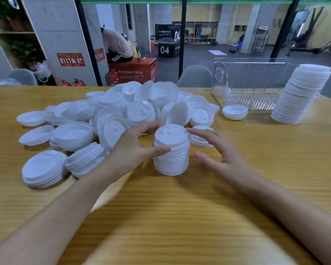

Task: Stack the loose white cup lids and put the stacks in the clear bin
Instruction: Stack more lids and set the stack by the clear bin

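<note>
Starting at the left of the wooden counter [180, 207], a short stack of lids [44, 169] sits flat at the near edge of the heap, and a second short stack [86, 159] lies tipped just to its right. Behind them, across the middle left of the frame, spreads the pile of loose white lids [141, 108], some upside down and some on edge. The left grip [134, 148] comes in from the lower left and holds the centre stack [171, 152], thumb pressed on its near side and fingers curled round its far side. That stack stands upright on the counter just in front of the pile. The right grip [218, 148] is on the stack's other side, holding nothing, its fingers straight and spread. Its forefinger tip is at the stack's top rim, though contact cannot be told. Just behind those fingers lies a low stack [201, 138]. Further right a single lid [235, 111] rests upside down just in front of the clear bin [252, 83], which stands at the upper right of the counter. At the bin's right end a tall stack [302, 94] stands on the counter, its top leaning to the right.
</note>
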{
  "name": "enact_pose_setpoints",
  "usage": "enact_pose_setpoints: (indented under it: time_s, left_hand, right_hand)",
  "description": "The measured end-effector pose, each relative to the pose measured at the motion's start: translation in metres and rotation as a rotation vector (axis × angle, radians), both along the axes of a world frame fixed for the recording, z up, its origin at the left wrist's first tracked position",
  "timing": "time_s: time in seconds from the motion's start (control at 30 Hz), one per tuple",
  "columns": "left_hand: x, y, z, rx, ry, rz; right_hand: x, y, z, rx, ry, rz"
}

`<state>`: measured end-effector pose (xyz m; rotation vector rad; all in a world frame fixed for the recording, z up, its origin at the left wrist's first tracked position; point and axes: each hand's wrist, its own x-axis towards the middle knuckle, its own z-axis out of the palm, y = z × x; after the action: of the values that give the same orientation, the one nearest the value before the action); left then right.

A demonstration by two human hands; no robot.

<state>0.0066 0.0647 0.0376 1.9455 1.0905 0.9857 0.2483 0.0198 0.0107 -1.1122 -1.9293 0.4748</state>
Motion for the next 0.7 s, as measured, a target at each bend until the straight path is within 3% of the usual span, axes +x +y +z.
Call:
enact_pose_setpoints:
  time_s: [0.37, 0.5, 0.7]
  left_hand:
    - [-0.003, 0.001, -0.006, 0.01, 0.07, -0.021]
    - [-0.002, 0.001, -0.007, -0.001, 0.072, -0.017]
    - [0.0, 0.0, -0.007, 0.015, 0.099, -0.032]
  right_hand:
    - [0.002, 0.002, -0.001, 0.012, 0.002, -0.036]
    - [0.02, 0.016, -0.002, 0.032, -0.035, -0.251]
    - [0.038, 0.038, -0.008, -0.139, -0.267, -0.468]
